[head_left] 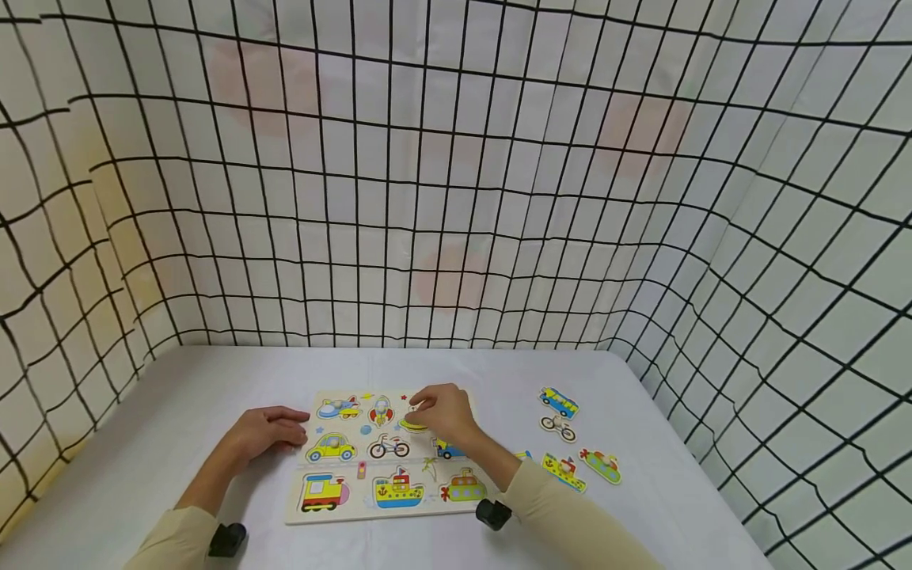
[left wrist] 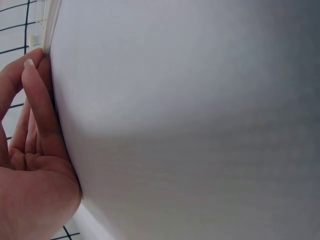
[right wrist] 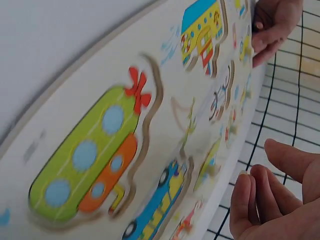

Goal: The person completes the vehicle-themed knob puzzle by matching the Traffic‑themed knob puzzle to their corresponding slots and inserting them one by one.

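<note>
A wooden peg puzzle board (head_left: 294,507) with vehicle pictures lies on the table. My right hand (head_left: 445,412) hovers over its upper right part, fingers loosely curled. In the right wrist view the thumb and fingers (right wrist: 242,205) stand apart with nothing between them. Close to the fingertips is a yellow-green puzzle piece (head_left: 412,425) on the board; whether it sits flat in its recess I cannot tell. My left hand (head_left: 264,434) rests on the table at the board's left edge. The left wrist view shows its fingers (left wrist: 42,105) loosely bent, gripping nothing.
Right of the board lie a bus piece (head_left: 559,402), a bicycle piece (head_left: 558,428), a ship piece (head_left: 564,473) and a submarine piece (head_left: 601,465). My right forearm partly hides another piece (head_left: 523,455). Black netting (head_left: 427,158) over white walls surrounds the white table (head_left: 670,507).
</note>
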Demonstrator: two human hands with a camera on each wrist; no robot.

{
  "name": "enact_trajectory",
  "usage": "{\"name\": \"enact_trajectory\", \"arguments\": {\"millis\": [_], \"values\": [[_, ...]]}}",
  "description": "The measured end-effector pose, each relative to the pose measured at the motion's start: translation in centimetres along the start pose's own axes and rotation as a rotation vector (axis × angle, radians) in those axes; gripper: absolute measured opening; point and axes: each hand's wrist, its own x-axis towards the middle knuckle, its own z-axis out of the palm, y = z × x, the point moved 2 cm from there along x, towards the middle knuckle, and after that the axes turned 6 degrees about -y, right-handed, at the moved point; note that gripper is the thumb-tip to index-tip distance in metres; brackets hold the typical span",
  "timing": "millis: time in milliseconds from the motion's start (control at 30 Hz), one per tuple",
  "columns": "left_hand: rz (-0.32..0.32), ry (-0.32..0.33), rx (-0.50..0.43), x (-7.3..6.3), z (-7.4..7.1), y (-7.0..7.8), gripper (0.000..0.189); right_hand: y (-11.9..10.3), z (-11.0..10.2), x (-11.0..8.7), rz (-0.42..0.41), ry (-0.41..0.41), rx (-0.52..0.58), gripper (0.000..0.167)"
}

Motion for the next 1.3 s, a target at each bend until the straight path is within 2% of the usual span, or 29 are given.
{"name": "enact_trajectory", "arguments": {"millis": [200,433,567,833,1167,1300], "values": [[-0.015,-0.007,0.009,0.1,0.0,0.0,0.045,1.5,-2.3,-0.1,0.041,0.049,-0.036,0.023],[-0.004,-0.011,0.024,0.2,0.0,-0.1,0.047,2.8,-4.1,0.1,0.102,0.094,-0.043,0.023],[-0.006,-0.004,0.025,0.2,-0.1,-0.2,0.047,3.5,-4.8,0.1,0.145,0.106,-0.046,0.022],[-0.007,-0.01,0.015,0.4,-0.2,-0.4,0.046,5.3,-7.0,-0.3,0.173,0.125,-0.071,0.023],[-0.006,-0.014,0.007,0.3,-0.2,-0.3,0.046,8.5,-11.2,-1.1,0.231,0.212,-0.092,0.023],[-0.004,-0.012,0.014,0.4,-0.3,-0.2,0.047,9.4,-12.9,-1.9,0.255,0.221,-0.1,0.026]]}}
